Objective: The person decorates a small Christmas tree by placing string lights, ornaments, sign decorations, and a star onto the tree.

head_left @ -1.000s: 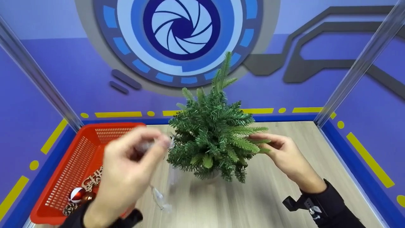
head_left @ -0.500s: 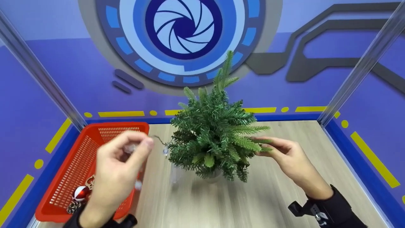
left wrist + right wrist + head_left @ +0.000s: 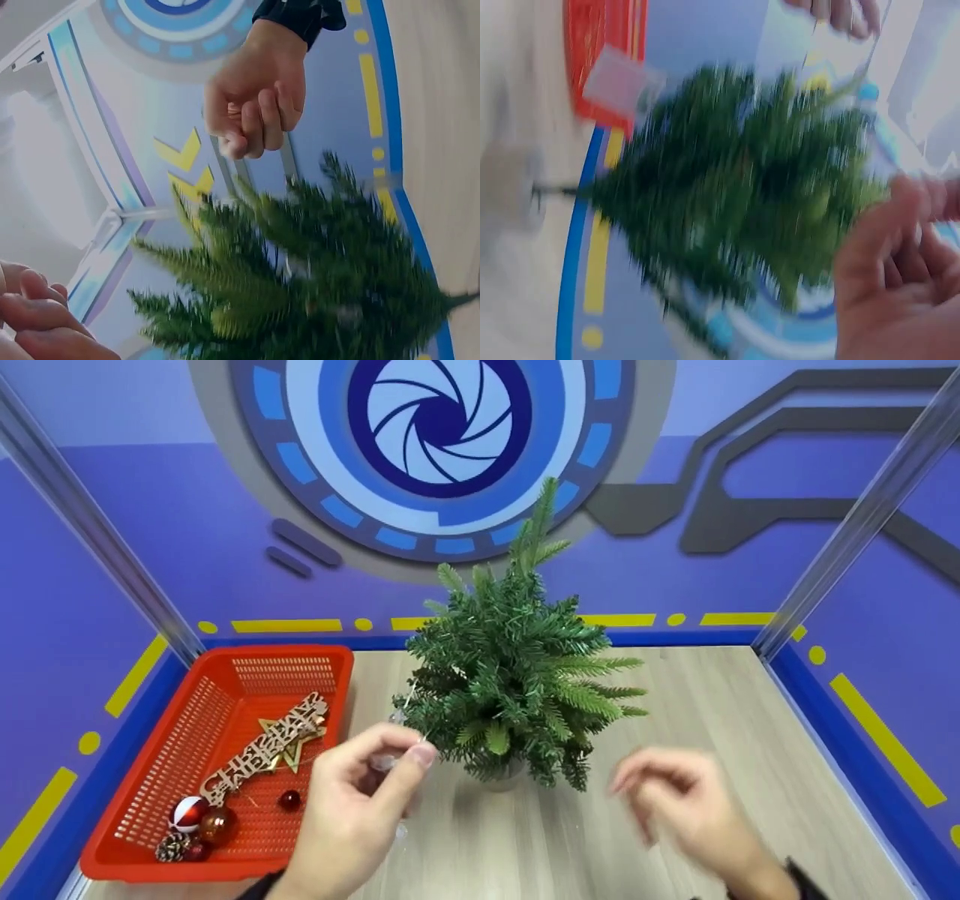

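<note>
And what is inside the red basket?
A Christmas sign partly covering a gold star, a red-white bauble, copper bauble, pinecone and red balls. The left hand hides a corner of the basket.

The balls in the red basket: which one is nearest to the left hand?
The small dark red ball, alone near the left hand; the others, including the copper ball, cluster by the pine cone.

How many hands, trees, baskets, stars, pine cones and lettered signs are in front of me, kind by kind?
Hands: 2 (left hand, right hand)
Tree: 1
Basket: 1
Star: 1
Pine cone: 1
Lettered sign: 1
Total: 7
</note>
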The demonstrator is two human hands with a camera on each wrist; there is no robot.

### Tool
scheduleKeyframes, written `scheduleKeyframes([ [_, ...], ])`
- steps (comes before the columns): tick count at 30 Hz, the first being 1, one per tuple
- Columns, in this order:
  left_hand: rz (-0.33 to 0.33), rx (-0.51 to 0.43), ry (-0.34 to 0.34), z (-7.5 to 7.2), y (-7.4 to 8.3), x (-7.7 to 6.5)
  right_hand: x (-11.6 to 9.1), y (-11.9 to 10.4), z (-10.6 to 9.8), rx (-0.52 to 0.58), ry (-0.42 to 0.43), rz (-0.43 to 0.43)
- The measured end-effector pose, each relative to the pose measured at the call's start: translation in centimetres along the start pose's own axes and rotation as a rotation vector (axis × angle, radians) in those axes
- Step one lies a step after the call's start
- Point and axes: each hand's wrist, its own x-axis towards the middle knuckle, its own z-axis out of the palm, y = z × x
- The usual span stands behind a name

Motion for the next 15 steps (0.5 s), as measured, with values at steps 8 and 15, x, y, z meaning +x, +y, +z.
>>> scheduleKeyframes([
  [8,0.017,-0.127,-0.114,2.2,-0.5,0.1,-0.3,0.4,7.4,-0.155,-0.381,-0.091],
  [15,-0.009,-0.315,-0.187,3.8,-1.7,0.4,0.4,1.9,10.2,-0.049,-0.422,0.014],
])
